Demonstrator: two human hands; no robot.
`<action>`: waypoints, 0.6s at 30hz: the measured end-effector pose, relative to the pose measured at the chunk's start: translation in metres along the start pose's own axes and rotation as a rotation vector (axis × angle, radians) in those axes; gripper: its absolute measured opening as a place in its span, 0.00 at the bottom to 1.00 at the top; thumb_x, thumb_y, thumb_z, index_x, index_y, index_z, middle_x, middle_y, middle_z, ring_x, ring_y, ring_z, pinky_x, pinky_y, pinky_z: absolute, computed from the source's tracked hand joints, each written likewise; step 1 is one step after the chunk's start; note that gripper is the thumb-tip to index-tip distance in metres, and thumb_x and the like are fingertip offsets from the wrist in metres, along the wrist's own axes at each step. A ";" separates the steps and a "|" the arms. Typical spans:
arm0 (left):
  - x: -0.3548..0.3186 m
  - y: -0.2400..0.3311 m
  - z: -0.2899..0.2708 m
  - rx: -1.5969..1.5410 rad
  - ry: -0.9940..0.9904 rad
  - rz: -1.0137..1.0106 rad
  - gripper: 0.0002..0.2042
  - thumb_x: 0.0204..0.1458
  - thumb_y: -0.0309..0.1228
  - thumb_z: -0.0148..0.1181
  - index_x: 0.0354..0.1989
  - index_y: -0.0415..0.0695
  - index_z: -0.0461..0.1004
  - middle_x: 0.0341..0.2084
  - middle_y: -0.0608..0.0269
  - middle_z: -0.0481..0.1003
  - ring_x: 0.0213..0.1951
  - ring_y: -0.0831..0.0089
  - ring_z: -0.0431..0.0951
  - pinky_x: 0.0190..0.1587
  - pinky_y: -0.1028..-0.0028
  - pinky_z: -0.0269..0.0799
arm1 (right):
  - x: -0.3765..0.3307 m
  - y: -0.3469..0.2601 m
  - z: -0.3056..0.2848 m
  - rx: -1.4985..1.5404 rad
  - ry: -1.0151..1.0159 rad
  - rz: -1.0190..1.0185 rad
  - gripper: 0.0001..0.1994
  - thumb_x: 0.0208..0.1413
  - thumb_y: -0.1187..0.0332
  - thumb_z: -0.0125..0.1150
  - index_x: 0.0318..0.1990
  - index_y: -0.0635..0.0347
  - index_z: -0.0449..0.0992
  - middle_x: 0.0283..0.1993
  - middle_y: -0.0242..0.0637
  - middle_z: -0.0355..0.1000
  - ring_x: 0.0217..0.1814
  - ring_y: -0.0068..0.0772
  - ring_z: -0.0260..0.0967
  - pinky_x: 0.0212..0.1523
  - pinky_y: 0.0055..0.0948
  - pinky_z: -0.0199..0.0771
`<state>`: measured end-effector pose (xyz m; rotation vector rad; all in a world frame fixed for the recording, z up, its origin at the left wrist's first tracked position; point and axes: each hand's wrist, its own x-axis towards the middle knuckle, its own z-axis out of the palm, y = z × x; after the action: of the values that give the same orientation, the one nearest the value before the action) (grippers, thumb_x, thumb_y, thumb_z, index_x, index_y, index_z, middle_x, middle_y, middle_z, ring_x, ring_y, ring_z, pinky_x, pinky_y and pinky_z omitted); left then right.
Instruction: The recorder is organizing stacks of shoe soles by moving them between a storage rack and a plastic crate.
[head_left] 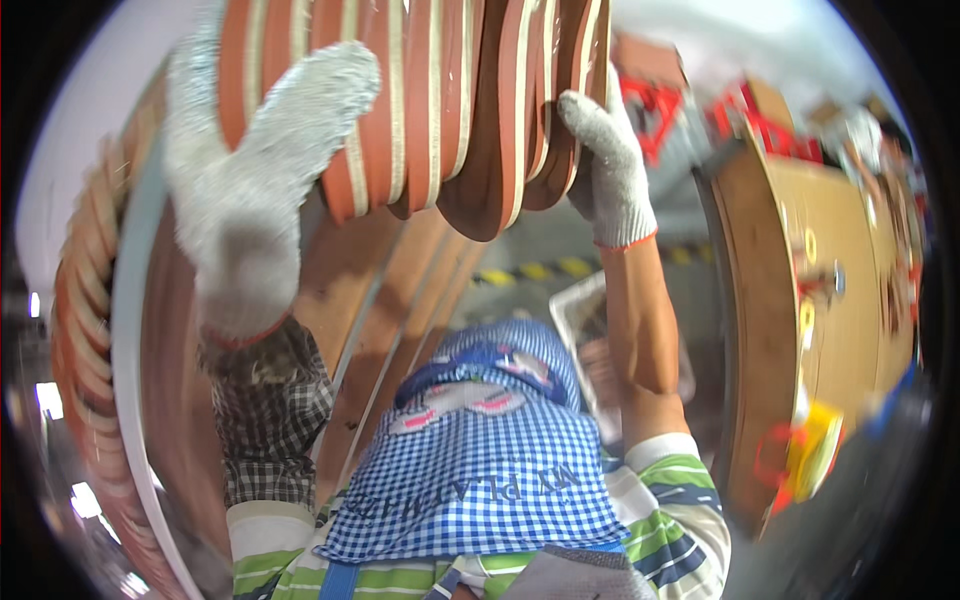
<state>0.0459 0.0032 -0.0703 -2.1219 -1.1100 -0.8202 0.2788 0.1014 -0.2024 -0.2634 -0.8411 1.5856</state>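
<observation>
Propping soles [470, 110] overhead | left hand [265, 170] flat, fingers together against them | right hand [605, 160] gripping edge so stack stays put

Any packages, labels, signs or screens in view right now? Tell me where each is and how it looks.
Yellow-and-black striped floor marking: a band across the floor, centre, behind the raised arms.
Round yellow stickers: on the brown panel at right, small rings.
Yellow tag or package: low on that panel, blurred.
No screens visible.
</observation>
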 end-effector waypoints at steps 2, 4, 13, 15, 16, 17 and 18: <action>-0.012 0.017 0.047 -0.383 -0.071 -0.126 0.16 0.52 0.20 0.64 0.51 0.34 0.79 0.49 0.46 0.79 0.51 0.58 0.82 0.56 0.65 0.79 | -0.039 -0.004 -0.031 -0.174 0.161 -0.061 0.37 0.58 0.65 0.64 0.74 0.59 0.55 0.68 0.42 0.66 0.68 0.39 0.68 0.66 0.40 0.71; -0.032 0.033 0.071 -0.920 -0.178 -0.445 0.23 0.53 0.19 0.65 0.59 0.36 0.72 0.51 0.49 0.79 0.50 0.59 0.82 0.56 0.66 0.80 | -0.095 -0.007 -0.044 -0.160 0.344 -0.061 0.38 0.54 0.73 0.68 0.72 0.59 0.57 0.61 0.40 0.70 0.60 0.33 0.71 0.61 0.36 0.74; -0.095 0.107 0.169 -1.683 -0.793 -0.709 0.48 0.44 0.37 0.80 0.72 0.43 0.56 0.62 0.47 0.70 0.64 0.56 0.71 0.68 0.62 0.67 | -0.283 0.047 -0.058 -0.314 1.014 0.001 0.42 0.53 0.66 0.68 0.74 0.60 0.55 0.67 0.43 0.67 0.67 0.38 0.67 0.68 0.38 0.68; -0.137 0.121 0.190 -1.631 -0.921 -0.689 0.50 0.42 0.40 0.80 0.73 0.43 0.56 0.63 0.48 0.69 0.64 0.58 0.70 0.69 0.64 0.65 | -0.319 0.065 -0.050 -0.354 1.119 0.086 0.42 0.53 0.66 0.69 0.74 0.60 0.55 0.68 0.42 0.67 0.69 0.39 0.66 0.69 0.39 0.66; -0.156 0.127 0.195 -1.635 -1.025 -0.729 0.50 0.42 0.41 0.79 0.73 0.44 0.55 0.63 0.48 0.69 0.63 0.59 0.71 0.68 0.65 0.65 | -0.337 0.076 -0.046 -0.371 1.164 0.139 0.42 0.53 0.66 0.69 0.74 0.61 0.54 0.68 0.42 0.67 0.69 0.39 0.65 0.70 0.39 0.66; -0.180 0.132 0.200 -1.586 -1.092 -0.730 0.50 0.42 0.41 0.78 0.74 0.44 0.55 0.62 0.48 0.70 0.62 0.60 0.72 0.67 0.66 0.66 | -0.348 0.088 -0.037 -0.288 1.194 0.142 0.42 0.53 0.67 0.69 0.74 0.60 0.55 0.68 0.42 0.67 0.69 0.39 0.65 0.69 0.39 0.66; -0.196 0.134 0.202 -1.533 -1.158 -0.726 0.49 0.43 0.40 0.76 0.74 0.44 0.54 0.62 0.49 0.70 0.61 0.61 0.72 0.66 0.67 0.67 | -0.356 0.103 -0.032 -0.201 1.221 0.143 0.41 0.53 0.67 0.69 0.74 0.60 0.55 0.68 0.41 0.67 0.69 0.39 0.65 0.69 0.39 0.66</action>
<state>0.1199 -0.0052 -0.3733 -3.7707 -2.4359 -0.7928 0.2956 -0.2163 -0.3954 -1.2918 -0.0033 1.1364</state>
